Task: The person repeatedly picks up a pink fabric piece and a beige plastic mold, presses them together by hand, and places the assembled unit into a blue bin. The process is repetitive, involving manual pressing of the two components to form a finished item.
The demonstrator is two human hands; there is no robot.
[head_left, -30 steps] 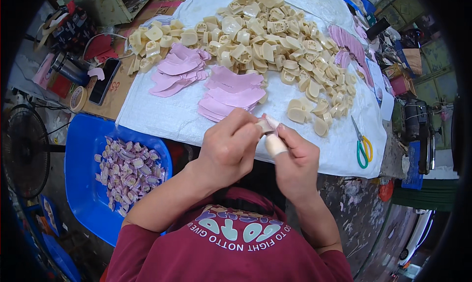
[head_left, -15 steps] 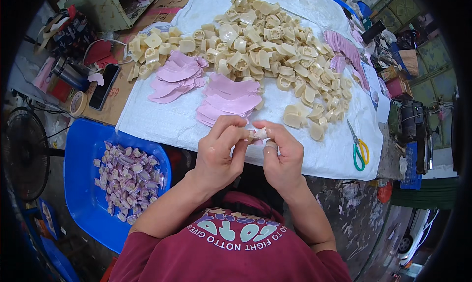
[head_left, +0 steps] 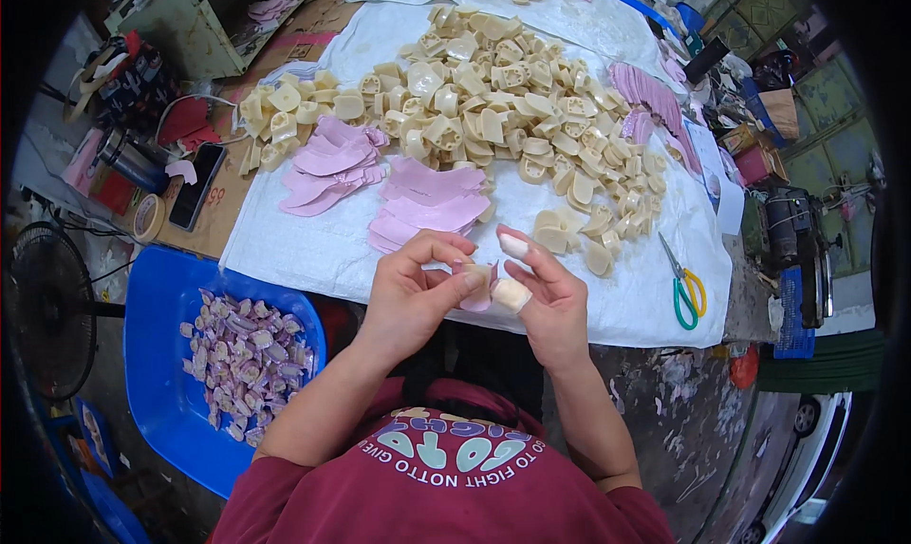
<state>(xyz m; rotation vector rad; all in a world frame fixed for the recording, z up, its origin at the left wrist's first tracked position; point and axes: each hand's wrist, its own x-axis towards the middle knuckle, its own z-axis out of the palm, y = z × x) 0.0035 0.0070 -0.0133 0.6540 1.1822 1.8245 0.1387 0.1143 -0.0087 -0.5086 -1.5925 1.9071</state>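
Note:
My left hand (head_left: 410,295) pinches a small cream heel-shaped piece (head_left: 477,300) with a pink cover strip partly around it, just beyond the table's near edge. Beside it is my right hand (head_left: 552,316), its fingers spread and white tape on the thumb and a fingertip. The right thumb lies close to the piece; whether they touch I cannot tell. Past my hands are a stack of curved pink cut pieces (head_left: 427,202) and a second pink stack (head_left: 332,164). Behind them spreads a large heap of cream heel-shaped pieces (head_left: 493,93).
A white sheet (head_left: 285,235) covers the table. Scissors (head_left: 683,288) with green and yellow handles lie at the right. The blue tub (head_left: 152,326) at my left holds pink-covered pieces (head_left: 247,354). A phone (head_left: 196,188) and tape roll (head_left: 149,217) lie on cardboard.
My right hand has let go and opened, its fingers spreading away from the piece. The piece, hidden between my fingers before, now shows in my left hand. The view has shifted slightly.

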